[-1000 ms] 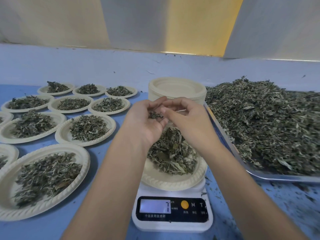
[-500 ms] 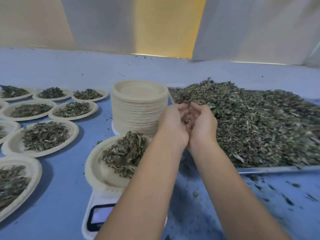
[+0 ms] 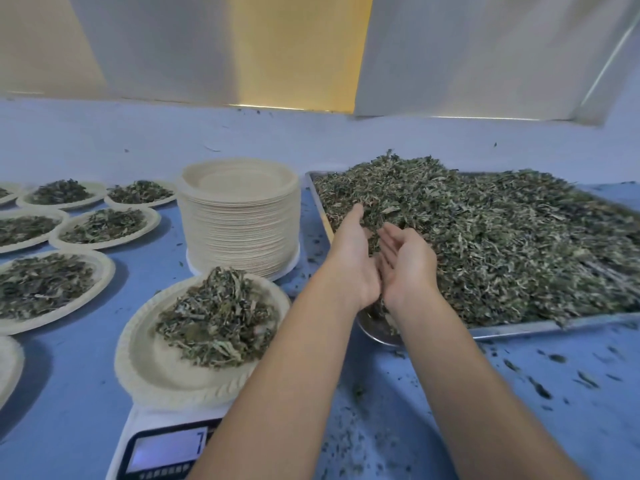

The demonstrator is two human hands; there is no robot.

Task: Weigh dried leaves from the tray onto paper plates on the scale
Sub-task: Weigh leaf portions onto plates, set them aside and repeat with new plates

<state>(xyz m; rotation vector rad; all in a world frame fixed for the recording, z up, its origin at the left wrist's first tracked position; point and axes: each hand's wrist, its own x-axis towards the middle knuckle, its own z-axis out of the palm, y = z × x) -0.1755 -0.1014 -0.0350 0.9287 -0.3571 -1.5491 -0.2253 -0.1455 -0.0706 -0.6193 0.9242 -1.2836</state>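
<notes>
A metal tray (image 3: pixel 540 326) at the right holds a big heap of dried leaves (image 3: pixel 502 237). My left hand (image 3: pixel 353 258) and my right hand (image 3: pixel 408 261) hang side by side over the tray's near left corner, palms facing each other, fingers straight and spread apart, holding nothing that I can see. A paper plate (image 3: pixel 166 368) with a mound of leaves (image 3: pixel 218 320) sits on the white scale (image 3: pixel 162 448) at the lower left; my left forearm hides part of the scale's display.
A tall stack of unused paper plates (image 3: pixel 239 220) stands between the scale and the tray. Several filled plates (image 3: pixel 104 225) lie on the blue table (image 3: pixel 519 393) at the left. Leaf crumbs are scattered in front of the tray. A pale wall runs along the back.
Both hands moved from above the plate on the scale to the right, over the tray. They were cupped together around a few leaves; now they are parted with fingers straight.
</notes>
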